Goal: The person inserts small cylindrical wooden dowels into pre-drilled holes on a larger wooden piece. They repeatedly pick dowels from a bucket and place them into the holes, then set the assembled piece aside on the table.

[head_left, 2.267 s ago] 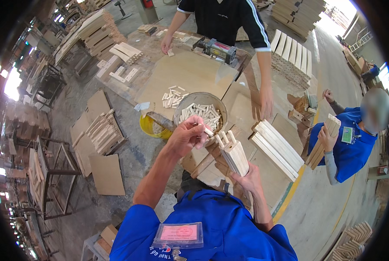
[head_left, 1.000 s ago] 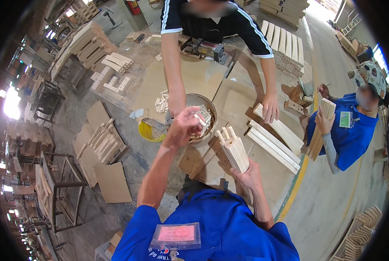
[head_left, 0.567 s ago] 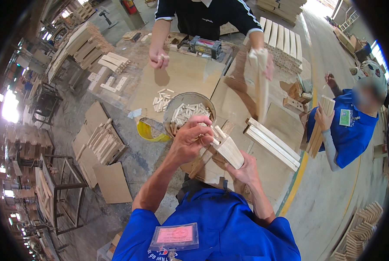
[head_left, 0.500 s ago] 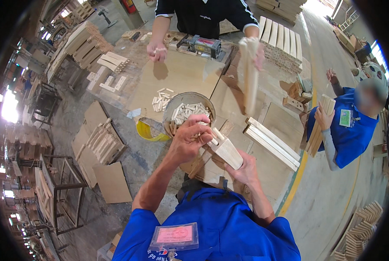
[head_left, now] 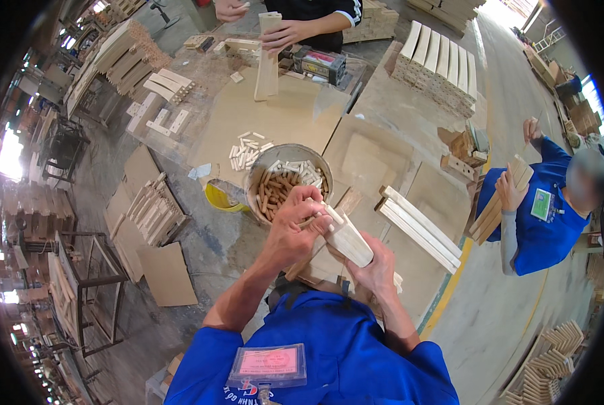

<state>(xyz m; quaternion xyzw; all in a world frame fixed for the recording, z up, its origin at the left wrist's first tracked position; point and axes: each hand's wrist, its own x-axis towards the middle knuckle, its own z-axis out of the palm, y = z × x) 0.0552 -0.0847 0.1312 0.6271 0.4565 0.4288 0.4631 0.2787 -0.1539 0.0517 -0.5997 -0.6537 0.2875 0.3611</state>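
Note:
My right hand (head_left: 376,264) grips a pale wooden bar (head_left: 350,246) from its lower end, tilted in front of my chest. My left hand (head_left: 294,228) is closed in a pinch at the bar's upper end, with a small wooden dowel (head_left: 329,227) at its fingertips. Another dowel (head_left: 334,214) sticks out of that same end. Just beyond my left hand stands a round bucket (head_left: 252,177) holding pale and brown dowels (head_left: 275,191). A loose pile of pale dowels (head_left: 245,151) lies left of the bucket.
Across the table a co-worker's hand (head_left: 287,35) holds an upright wooden bar (head_left: 267,74). Long pale bars (head_left: 420,229) lie at right, near stacked bars (head_left: 438,64). Another blue-shirted person (head_left: 541,196) stands at right. A yellow container (head_left: 223,199) sits beside the bucket.
The co-worker opposite has brought a bar from the right to the middle and holds it upright. More brown dowels show in the bucket. My hands stay at the bar's end, nearly in place.

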